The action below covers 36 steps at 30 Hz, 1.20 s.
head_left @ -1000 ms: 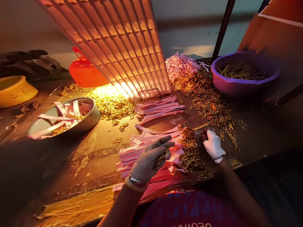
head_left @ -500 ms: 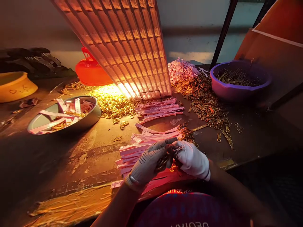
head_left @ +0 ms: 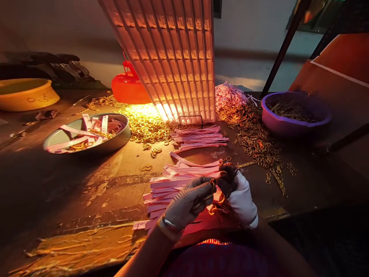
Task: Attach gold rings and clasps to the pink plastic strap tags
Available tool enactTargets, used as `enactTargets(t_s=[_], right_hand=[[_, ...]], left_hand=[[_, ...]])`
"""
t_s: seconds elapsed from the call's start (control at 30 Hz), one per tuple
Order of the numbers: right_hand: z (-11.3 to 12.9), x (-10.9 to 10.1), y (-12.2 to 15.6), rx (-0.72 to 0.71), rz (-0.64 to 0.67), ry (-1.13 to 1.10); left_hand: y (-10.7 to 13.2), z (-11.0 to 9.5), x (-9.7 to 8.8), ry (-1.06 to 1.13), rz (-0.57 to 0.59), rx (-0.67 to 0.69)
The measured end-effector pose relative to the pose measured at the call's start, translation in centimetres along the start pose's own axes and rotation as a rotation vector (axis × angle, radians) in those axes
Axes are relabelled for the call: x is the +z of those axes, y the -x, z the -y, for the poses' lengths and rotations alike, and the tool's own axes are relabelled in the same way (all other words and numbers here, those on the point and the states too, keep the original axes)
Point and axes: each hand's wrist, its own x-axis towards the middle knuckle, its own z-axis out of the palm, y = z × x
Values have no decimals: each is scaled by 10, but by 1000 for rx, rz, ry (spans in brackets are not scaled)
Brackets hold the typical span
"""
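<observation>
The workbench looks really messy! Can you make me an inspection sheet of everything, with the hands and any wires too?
Surface: brown tabletop, scuffed and patchy.
Things in hand: a gold ring at the left fingertips; pink strips lie beneath.
Clutter: loose rings heaped under bright light; grey-green bowl of strips and rings; purple basin; yellow basin.
Hands: left hand, gloved, pinches the ring; right hand, gloved, is close beside it, grip unclear.
Cables: nothing clearly seen.
Surroundings: ribbed panel leaning; pale wall behind.
</observation>
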Motion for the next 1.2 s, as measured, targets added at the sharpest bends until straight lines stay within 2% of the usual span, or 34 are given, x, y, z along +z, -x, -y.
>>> enactTargets(t_s=[0.1,0.2,0.33,0.47,0.53,0.6,0.63,0.77,0.8,0.87,1.0,1.07,1.13,1.2], right_hand=[[-6,-1,1,-35,0,36],[-11,-4,2,-95,41,131],[-14,-5,5,-143,99,270],[-12,-4,-6,-64,118,263],[-9,-6,-19,-39,53,258],[-3,-11,-33,-43,-39,234],[0,-13,-38,-51,-72,214],[12,-10,-47,-66,-68,139],[13,-7,-46,-66,-62,125],[12,2,-44,-61,-64,112],[1,13,-38,-24,-37,135],[-4,13,-34,-54,12,198],[-4,12,-30,-138,74,392],[2,11,-28,-231,164,729]], left_hand=[[0,2,3,6,-49,12],[2,3,9,-126,-114,95],[4,5,12,-538,-215,297],[5,10,3,-986,-179,541],[5,7,-2,-1127,-187,646],[6,-1,-5,-1083,-199,652],[5,-8,-6,-979,-204,598],[-3,-30,-13,-299,-167,204],[-5,-31,-15,-177,-155,152],[-10,-28,-16,-53,-148,140],[-13,-11,-10,-84,-91,134],[-13,-7,-5,-163,-106,125],[-12,-6,-2,-264,-152,161],[-12,-8,-3,-441,-187,225]])
